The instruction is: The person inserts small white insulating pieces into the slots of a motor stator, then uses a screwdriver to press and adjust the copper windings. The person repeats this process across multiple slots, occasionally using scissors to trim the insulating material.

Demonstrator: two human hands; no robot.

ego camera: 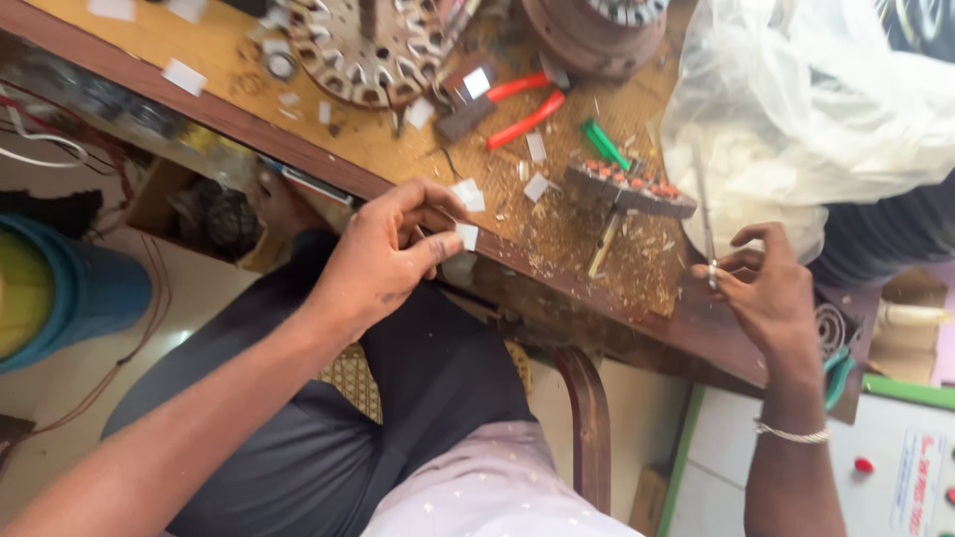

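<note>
My left hand sat at the near edge of the table, its fingers curled and its thumb and forefinger pinching a small white paper slip. My right hand was further to the right along the same edge, fingers pressed together around a thin metal rod that stood nearly upright and rose toward the plastic bag.

From the largest thing down, I saw the wooden table running slantwise across the view, its top strewn with sawdust-like shavings and scraps of white paper. A big crumpled clear plastic bag lay on its right end, just behind my right hand. At the far edge rested a round slotted metal stator core, and beside it a second, reddish-brown round part, only partly in view. A blue drum stood on the floor to the left, well apart from both hands. Between my hands on the table was a dark block studded with red-tipped pieces, with a green-handled tool just behind it. Red-handled pliers lay near the stator core. More loose white slips lay just beyond my left hand. A thin metal bangle circled my right wrist.
</note>
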